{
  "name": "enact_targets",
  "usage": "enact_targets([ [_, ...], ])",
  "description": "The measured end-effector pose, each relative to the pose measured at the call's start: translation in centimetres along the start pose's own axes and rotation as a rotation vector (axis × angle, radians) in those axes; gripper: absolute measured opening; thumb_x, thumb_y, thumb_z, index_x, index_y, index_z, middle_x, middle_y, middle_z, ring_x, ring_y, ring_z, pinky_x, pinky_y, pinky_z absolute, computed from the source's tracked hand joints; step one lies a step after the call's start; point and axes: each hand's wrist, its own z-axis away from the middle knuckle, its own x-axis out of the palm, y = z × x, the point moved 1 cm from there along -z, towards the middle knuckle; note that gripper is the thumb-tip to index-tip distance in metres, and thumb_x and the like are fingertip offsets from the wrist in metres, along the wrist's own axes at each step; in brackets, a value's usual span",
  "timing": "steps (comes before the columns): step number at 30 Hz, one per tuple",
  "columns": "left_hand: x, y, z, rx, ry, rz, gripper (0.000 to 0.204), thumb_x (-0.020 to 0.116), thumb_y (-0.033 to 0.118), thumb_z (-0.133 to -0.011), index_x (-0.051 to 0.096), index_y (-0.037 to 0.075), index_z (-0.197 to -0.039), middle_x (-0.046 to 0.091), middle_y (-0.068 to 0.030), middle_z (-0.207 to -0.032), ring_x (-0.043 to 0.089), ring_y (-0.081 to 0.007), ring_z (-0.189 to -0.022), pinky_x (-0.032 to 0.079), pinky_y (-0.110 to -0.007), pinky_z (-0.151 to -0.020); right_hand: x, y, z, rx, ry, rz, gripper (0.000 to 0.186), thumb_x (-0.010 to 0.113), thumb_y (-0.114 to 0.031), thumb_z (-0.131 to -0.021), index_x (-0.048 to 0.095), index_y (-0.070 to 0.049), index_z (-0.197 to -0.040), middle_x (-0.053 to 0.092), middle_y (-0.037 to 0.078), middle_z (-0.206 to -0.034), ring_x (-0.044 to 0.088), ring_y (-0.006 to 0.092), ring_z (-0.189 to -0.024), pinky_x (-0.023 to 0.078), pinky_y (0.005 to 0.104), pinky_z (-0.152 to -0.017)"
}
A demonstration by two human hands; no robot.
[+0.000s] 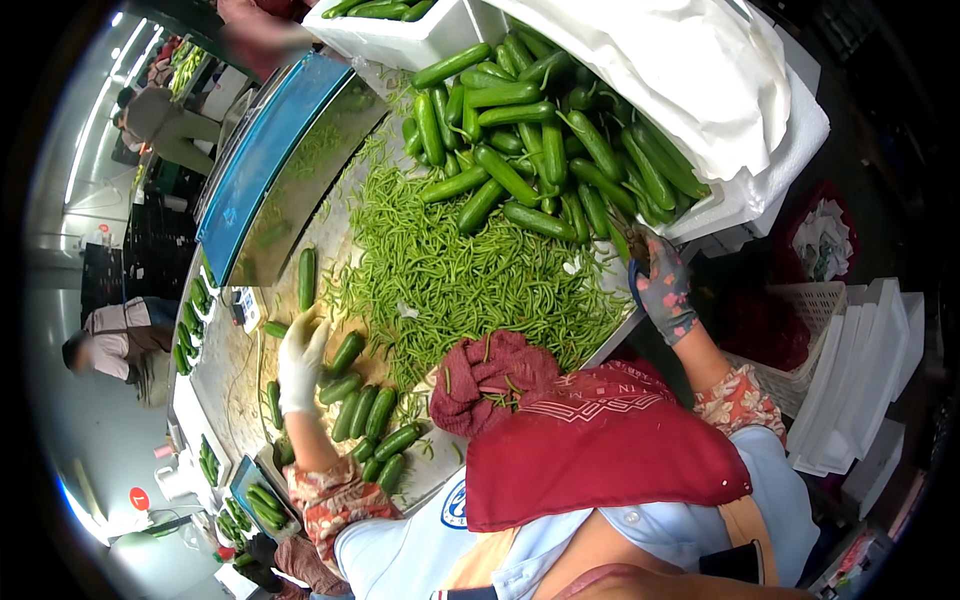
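My left hand (300, 372), in a white glove, is over the left part of the table with its fingers apart. Close to its fingertips lie a short cucumber (276, 329) and a dark green cucumber (346, 353). Several more cucumbers (379, 411) rest beside and below that hand. On the right, my right hand (664, 287) wears a grey glove with pink flowers. Its fingers are closed round a tool with a dark blue curved handle (635, 279), whose other end is hard to make out. Just beyond it a large heap of cucumbers (545, 140) spills from a white foam box (740, 200).
Loose green beans (460, 280) cover the middle of the table. A crumpled maroon cloth (485, 385) lies at the near edge. A blue-edged panel (270, 150) stands at the back left, near a small scale (246, 308). Foam lids (860, 380) and a white crate (815, 300) are right.
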Motion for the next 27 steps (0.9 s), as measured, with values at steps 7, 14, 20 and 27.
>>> enact_targets([
  [7,16.7,14.9,-3.3,0.802,-0.198,-0.071,0.034,0.066,0.019,-0.077,0.058,0.009,-0.109,0.062,-0.0121,-0.095,0.059,-0.0285,-0.090,0.048,-0.036,-0.080,1.0,-1.6,-0.8,0.134,-0.057,0.080,0.058,0.063,-0.011,-0.072,0.043,-0.003,-0.125,0.055,0.018,-0.108,0.051,0.0356,-0.100,0.041,0.0421,-0.088],
  [14,26.2,18.5,-5.6,0.894,-0.136,-0.634,0.039,0.066,0.017,-0.070,0.057,0.011,-0.107,0.059,-0.0070,-0.094,0.056,-0.0269,-0.089,0.047,-0.038,-0.073,1.6,-1.1,-0.4,0.039,-0.022,0.175,0.053,0.063,-0.019,-0.074,0.047,-0.004,-0.122,0.058,0.018,-0.102,0.055,0.0345,-0.091,0.045,0.0397,-0.081],
  [20,19.9,15.7,-2.6,0.707,-0.143,0.056,0.043,0.066,0.005,-0.072,0.057,0.012,-0.113,0.058,-0.0112,-0.099,0.057,-0.0287,-0.092,0.049,-0.034,-0.077,2.9,-2.5,1.8,0.406,-0.193,-1.143,0.050,0.059,-0.021,-0.081,0.044,-0.001,-0.124,0.052,0.018,-0.110,0.055,0.0236,-0.088,0.048,0.0315,-0.077],
  [27,18.1,8.8,2.5,0.126,-0.304,0.854,0.036,0.061,-0.002,-0.079,0.047,0.001,-0.112,0.053,-0.0104,-0.115,0.054,-0.0179,-0.103,0.048,-0.029,-0.085,9.3,-5.7,1.2,0.761,-0.609,-2.373,0.042,0.060,-0.012,-0.082,0.040,-0.008,-0.118,0.051,0.017,-0.093,0.053,0.0163,-0.073,0.044,0.0179,-0.059],
])
